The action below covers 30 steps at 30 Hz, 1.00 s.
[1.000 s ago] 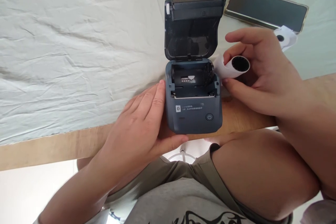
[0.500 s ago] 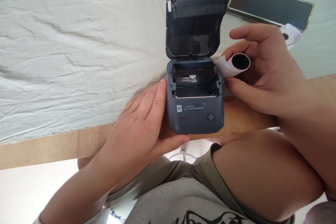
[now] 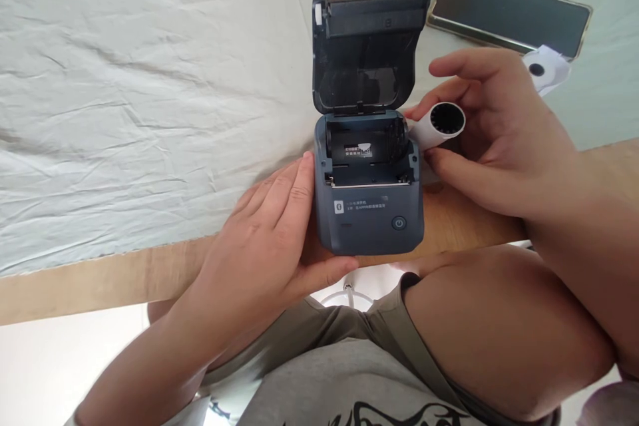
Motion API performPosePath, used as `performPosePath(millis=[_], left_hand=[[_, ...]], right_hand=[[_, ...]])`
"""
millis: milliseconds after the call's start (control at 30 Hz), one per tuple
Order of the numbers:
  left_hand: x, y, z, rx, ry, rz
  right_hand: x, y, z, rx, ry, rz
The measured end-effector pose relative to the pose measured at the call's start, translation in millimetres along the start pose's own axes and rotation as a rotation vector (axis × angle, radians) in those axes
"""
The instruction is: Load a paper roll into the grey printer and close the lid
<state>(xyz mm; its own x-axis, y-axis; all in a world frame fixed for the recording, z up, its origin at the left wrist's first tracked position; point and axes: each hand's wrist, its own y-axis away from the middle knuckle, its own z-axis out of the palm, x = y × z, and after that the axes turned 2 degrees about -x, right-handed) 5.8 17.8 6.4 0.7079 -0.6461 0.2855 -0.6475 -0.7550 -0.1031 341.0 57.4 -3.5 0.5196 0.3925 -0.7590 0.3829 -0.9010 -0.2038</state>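
A dark blue label printer point(image 3: 369, 229) stands at the table's front edge with its black lid point(image 3: 367, 53) raised. Its paper bay holds no roll, only a small printed sticker on the inner wall. My left hand point(image 3: 264, 233) braces the printer, fingers stretched along its left side and thumb at the front corner. On the right, my right hand point(image 3: 504, 126) grips a white paper roll point(image 3: 426, 133) between thumb and fingers, index finger raised. The roll is tilted beside the printer, its dark hollow core facing me. Its far end and some fingertips are hidden.
A phone point(image 3: 509, 13) in a clear case lies at the back right. A second white roll point(image 3: 549, 63) with a dark core sits by its near edge, partly behind my right hand. Pale wrinkled cloth point(image 3: 150, 80) covers the wooden table point(image 3: 100, 289) except its front strip.
The roll in my right hand has shifted slightly left, closer to the printer. The whole view has also slid a little left. My left hand stays against the printer.
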Motion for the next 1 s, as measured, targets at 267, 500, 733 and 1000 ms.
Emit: performPosePath(millis=[267,500,733,1000], left_hand=[[-0.6,-0.3,-0.1,-0.014,0.015,-0.008],[0.1,-0.3,0.3,0.003,0.044,-0.01],[0.2,-0.1,-1.1,-0.004,-0.004,-0.007],[0.7,-0.5,-1.2,-0.018,0.008,-0.011]], right_hand=[[0.6,0.5,-0.6,0.002,0.038,-0.011],[-0.4,-3.1,-1.9,0.046,0.122,0.0],[3.9,-1.4,-2.3,-0.01,0.052,-0.01],[-8.0,-6.5,-0.1,0.03,0.199,0.0]])
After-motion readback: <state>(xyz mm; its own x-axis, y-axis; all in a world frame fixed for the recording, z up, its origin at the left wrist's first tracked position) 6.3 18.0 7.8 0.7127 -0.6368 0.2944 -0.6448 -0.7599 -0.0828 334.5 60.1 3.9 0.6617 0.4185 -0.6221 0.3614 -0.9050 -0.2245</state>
